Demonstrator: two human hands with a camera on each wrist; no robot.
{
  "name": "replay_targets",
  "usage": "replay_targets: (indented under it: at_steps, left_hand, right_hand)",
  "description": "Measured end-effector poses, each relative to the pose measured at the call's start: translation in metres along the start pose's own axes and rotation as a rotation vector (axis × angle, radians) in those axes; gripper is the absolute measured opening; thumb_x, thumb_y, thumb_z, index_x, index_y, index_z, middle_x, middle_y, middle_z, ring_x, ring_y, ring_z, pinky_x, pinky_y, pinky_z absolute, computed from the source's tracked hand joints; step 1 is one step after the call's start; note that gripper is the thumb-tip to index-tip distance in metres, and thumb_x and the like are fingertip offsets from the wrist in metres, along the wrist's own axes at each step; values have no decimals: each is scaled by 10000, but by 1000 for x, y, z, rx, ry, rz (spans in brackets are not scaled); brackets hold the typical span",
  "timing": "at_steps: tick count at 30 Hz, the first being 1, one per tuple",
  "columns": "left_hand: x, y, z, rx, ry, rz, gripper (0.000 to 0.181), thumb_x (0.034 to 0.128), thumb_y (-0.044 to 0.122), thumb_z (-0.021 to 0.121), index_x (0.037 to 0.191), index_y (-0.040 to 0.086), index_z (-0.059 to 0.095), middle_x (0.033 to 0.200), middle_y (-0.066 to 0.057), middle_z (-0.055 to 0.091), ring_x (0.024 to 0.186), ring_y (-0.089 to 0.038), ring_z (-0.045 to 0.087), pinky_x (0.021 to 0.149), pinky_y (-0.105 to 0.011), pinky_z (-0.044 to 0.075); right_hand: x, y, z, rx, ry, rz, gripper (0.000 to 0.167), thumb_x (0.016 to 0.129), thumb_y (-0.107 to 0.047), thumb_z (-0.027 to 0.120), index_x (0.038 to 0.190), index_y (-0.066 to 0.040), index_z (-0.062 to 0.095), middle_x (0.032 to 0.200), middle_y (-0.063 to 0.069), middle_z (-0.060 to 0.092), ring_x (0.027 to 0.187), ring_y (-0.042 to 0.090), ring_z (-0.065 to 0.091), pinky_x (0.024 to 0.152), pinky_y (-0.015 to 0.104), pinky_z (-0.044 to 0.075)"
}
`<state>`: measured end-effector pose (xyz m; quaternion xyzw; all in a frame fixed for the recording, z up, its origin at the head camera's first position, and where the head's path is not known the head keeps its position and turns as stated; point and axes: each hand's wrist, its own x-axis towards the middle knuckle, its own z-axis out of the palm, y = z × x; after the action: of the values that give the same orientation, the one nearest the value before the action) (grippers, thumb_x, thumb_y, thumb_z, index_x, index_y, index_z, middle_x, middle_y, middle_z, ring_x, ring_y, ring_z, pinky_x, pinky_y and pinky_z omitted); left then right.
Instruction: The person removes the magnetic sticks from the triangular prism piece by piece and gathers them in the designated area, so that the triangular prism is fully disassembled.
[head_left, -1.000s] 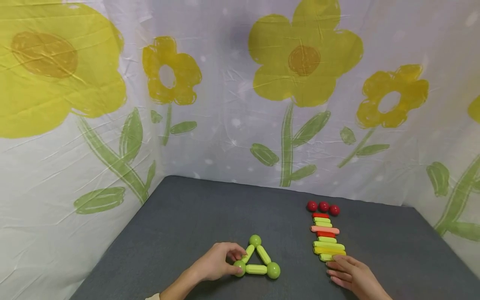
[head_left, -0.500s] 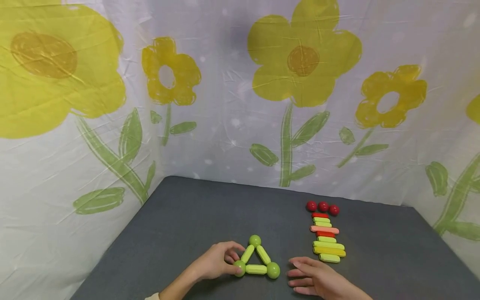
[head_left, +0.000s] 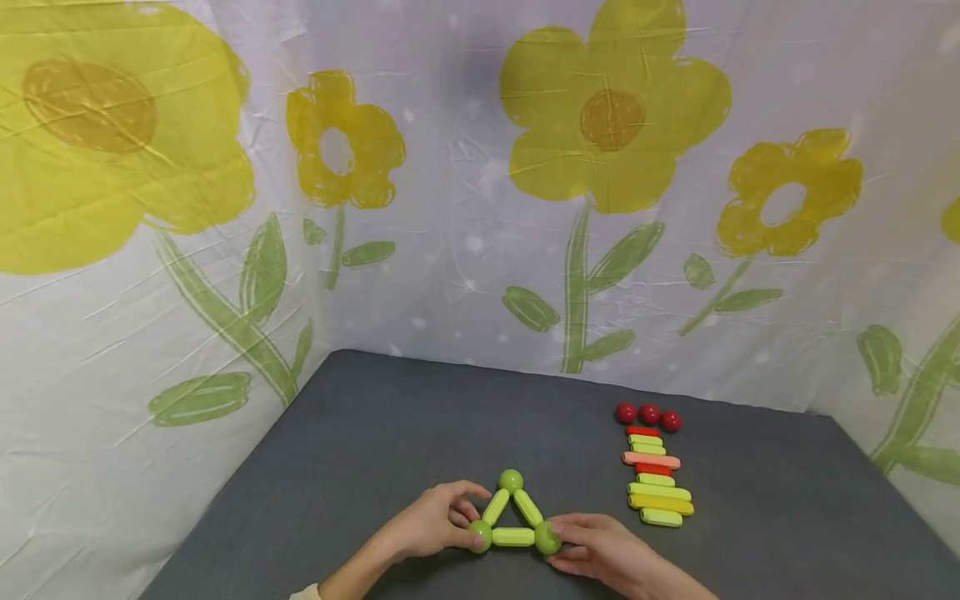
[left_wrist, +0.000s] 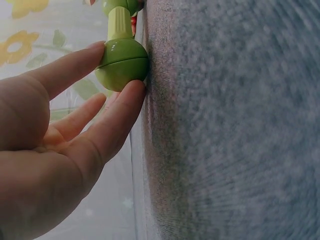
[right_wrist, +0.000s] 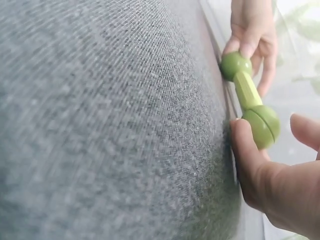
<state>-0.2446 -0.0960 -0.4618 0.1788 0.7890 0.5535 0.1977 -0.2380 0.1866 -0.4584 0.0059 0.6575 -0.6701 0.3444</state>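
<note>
A triangle of three light-green rods [head_left: 513, 537] and three green balls lies flat on the dark table [head_left: 405, 417]. My left hand [head_left: 438, 523] pinches the left ball [head_left: 481, 536]; in the left wrist view its fingertips touch opposite sides of that ball [left_wrist: 122, 65]. Beside the right ball [head_left: 547, 537] is my right hand [head_left: 607, 546]. From the right wrist, one fingertip [right_wrist: 243, 132] touches that ball [right_wrist: 260, 126], while another finger [right_wrist: 305, 129] stands apart from it, a gap between. The top ball [head_left: 511, 481] is untouched by either hand.
To the right, several rods [head_left: 660, 502] in yellow, light green, red and pink lie in a column. Three red balls [head_left: 648, 413] stand at its far end. A flower-printed cloth [head_left: 450, 250] hangs behind and at both sides of the table.
My right hand has left the nearest rod of the column and moved left to the triangle's right ball. The left hand has stayed at the left ball.
</note>
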Motion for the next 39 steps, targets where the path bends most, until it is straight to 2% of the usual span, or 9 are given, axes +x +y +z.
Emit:
replay_targets:
  at_steps: [8,13,23,29,34,39]
  left_hand:
    - [-1,0,0,-13,0,7,524,775,28,786,1249,13,563,905,-37,609,856,-191,631,706,-327,524]
    - [-1,1,0,-18,-5,0,517,781,33,783,1249,24,566,915,-39,611,868,-196,631,715,-328,525]
    - [1,2,0,-15,-7,9,522,776,31,785,1249,31,567,926,-30,618,879,-195,634,721,-329,527]
    - [2,0,1,-13,-5,10,517,782,23,779,1251,23,562,920,-28,624,880,-204,638,724,-339,529]
    - [2,-1,1,-30,-12,9,496,782,-8,768,1237,12,573,923,-38,618,887,-223,639,726,-357,531]
    - [2,0,3,-43,-4,-2,467,784,-20,762,1216,13,588,924,-45,619,891,-232,640,727,-358,533]
  right_hand:
    - [8,-4,5,-155,50,-15,415,922,-177,660,1200,114,558,1015,91,626,884,168,638,832,359,518]
    - [11,-6,4,-180,32,-11,380,913,-157,667,1174,106,580,973,83,638,862,162,639,824,357,522]
    - [12,-8,-1,-162,-43,-36,430,884,-149,632,1219,105,542,999,74,625,908,158,622,849,373,510]
    - [13,-9,-2,-161,-75,-31,402,885,-141,612,1220,74,559,995,63,612,890,154,623,837,364,515]
    - [14,-9,-6,-172,-119,-19,380,898,-138,578,1220,63,564,938,32,609,889,165,632,790,310,514]
    - [16,-4,-10,-77,-167,19,390,923,-165,534,1257,36,546,924,-4,614,862,133,609,762,260,463]
